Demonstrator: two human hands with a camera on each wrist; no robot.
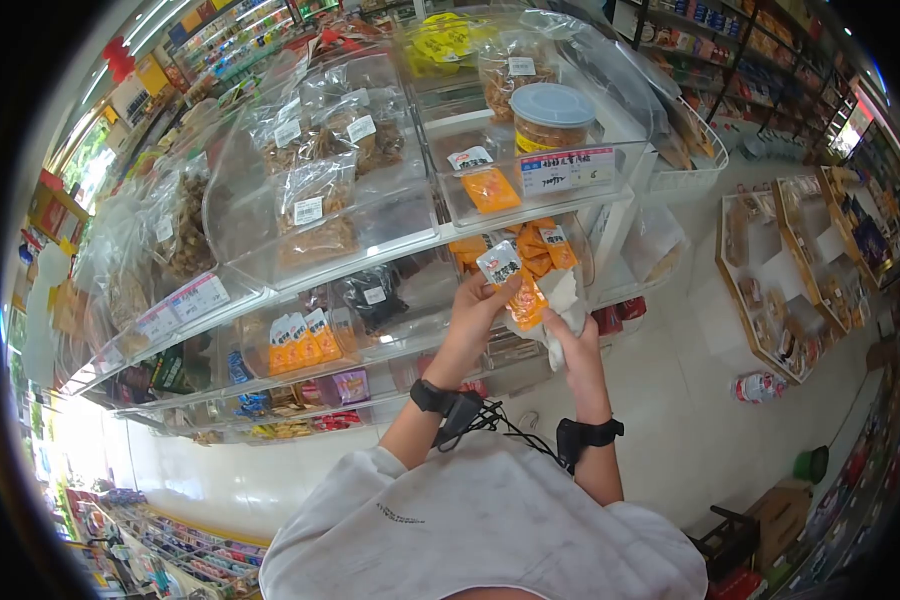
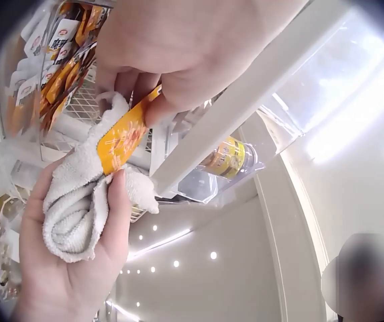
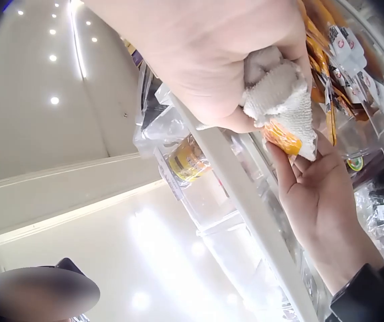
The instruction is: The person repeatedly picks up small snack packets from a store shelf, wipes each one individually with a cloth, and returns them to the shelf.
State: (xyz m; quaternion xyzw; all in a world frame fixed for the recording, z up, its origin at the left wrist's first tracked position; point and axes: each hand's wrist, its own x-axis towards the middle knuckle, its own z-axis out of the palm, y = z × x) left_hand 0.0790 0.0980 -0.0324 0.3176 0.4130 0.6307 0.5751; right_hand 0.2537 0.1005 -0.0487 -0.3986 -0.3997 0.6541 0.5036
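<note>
An orange snack packet [image 1: 515,285] with a white top is held up in front of the shelf. My left hand [image 1: 478,310] pinches it by one edge between thumb and fingers. White cloth [image 2: 78,188], folded and bunched, fills my right hand [image 1: 575,345], whose fingers and thumb curl round it. In the left wrist view the packet's orange face lies against the cloth, with the right thumb at its lower edge. From the right wrist view, the cloth [image 3: 282,94] covers part of the packet [image 3: 284,137]. More orange packets [image 1: 550,245] sit in the bin just behind both hands.
Clear plastic bins [image 1: 370,200] of bagged snacks run along the white shelf. A blue-lidded tub [image 1: 552,115] stands above the hands, behind a price card [image 1: 568,170]. Orange packets [image 1: 305,340] line a lower bin. Wooden display trays [image 1: 770,270] stand across the aisle at right.
</note>
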